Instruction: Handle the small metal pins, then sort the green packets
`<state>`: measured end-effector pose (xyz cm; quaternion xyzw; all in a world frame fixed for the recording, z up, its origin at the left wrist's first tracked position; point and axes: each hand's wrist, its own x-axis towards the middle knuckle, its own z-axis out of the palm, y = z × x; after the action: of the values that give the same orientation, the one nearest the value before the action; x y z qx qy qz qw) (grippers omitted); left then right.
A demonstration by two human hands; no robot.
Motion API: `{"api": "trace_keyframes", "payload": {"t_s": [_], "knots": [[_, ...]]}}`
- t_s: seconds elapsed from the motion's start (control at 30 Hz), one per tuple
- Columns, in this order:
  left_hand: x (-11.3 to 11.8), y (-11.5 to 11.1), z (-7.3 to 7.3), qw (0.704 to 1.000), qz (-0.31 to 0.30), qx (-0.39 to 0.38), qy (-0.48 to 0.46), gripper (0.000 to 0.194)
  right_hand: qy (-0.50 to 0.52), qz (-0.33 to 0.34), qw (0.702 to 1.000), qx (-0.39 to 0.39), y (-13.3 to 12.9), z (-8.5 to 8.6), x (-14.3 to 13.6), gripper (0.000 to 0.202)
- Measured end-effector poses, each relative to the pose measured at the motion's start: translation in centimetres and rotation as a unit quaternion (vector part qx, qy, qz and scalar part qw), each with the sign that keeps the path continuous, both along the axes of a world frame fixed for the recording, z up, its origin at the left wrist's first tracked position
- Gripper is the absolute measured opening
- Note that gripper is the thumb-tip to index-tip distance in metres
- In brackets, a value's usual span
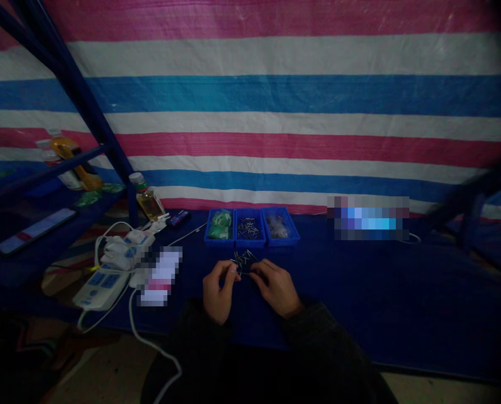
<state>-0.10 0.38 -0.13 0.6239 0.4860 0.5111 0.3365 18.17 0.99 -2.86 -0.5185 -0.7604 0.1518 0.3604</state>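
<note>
Left hand [217, 292] and right hand [277, 287] are close together, with their fingers bent in at a small pile of pins [245, 257]. The left thumb and first finger are pinched near each other, and so are the right ones. A thin bit shows between the two hands, but it is too small to tell if it is a pin, so I cannot tell what each hand has hold of. The pile lies on the blue table [359, 314], just past the fingertips. A bit farther away, three blue trays stand side by side in a row. The left tray [219, 243] has green bags [220, 223] in it, the middle tray [250, 244] has more pins, and the right tray [284, 242] has clear bags [276, 227]. To the left of the hands lies a blurred bright screen [161, 278], and next to it is a white power strip [101, 289] with white plugs [118, 252] in it. Behind that stand a bottle [150, 203] with a white cap and, beside it, a small dark box [178, 218]. More bottles [86, 171] and a phone [35, 230] are at the far left. Another blurred screen [368, 219] is at the far right. A striped sheet [275, 62] hangs at the back.
</note>
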Motion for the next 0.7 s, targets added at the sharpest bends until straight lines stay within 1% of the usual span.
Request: {"api": "trace_keyframes", "payload": {"t_s": [0.13, 0.2, 0.3, 0.4, 0.53, 0.63, 0.7], "knots": [[-0.19, 0.12, -0.26, 0.999, 0.033, 0.006, -0.021, 0.021, -0.049, -0.007, 0.998, -0.04, 0.09, 0.03, -0.62, 0.01], [-0.23, 0.17, -0.33, 0.999, 0.036, 0.003, -0.024, 0.02, -0.058, -0.009, 0.997, -0.046, 0.26, -0.12, -0.68, 0.009], [-0.24, 0.28, -0.48, 0.999, 0.04, -0.001, -0.028, 0.021, -0.057, -0.006, 0.997, -0.042, 0.34, -0.3, -0.67, 0.014], [-0.2, 0.39, -0.64, 0.999, 0.047, 0.003, -0.027, 0.019, -0.037, -0.012, 0.999, -0.031, 0.24, -0.28, -0.59, 0.016], [-0.06, 0.44, -0.73, 0.998, 0.052, 0.022, 0.001, 0.015, 0.011, -0.027, 1.0, 0.004, 0.07, -0.25, -0.31, 0.016], [0.03, 0.36, -0.64, 0.999, 0.034, 0.028, 0.027, 0.017, 0.049, -0.031, 0.998, 0.032, -0.14, -0.29, -0.12, 0.014], [0.08, 0.28, -0.52, 0.999, 0.015, 0.023, 0.041, 0.017, 0.072, -0.022, 0.996, 0.048, -0.4, -0.28, -0.13, 0.013]]}}
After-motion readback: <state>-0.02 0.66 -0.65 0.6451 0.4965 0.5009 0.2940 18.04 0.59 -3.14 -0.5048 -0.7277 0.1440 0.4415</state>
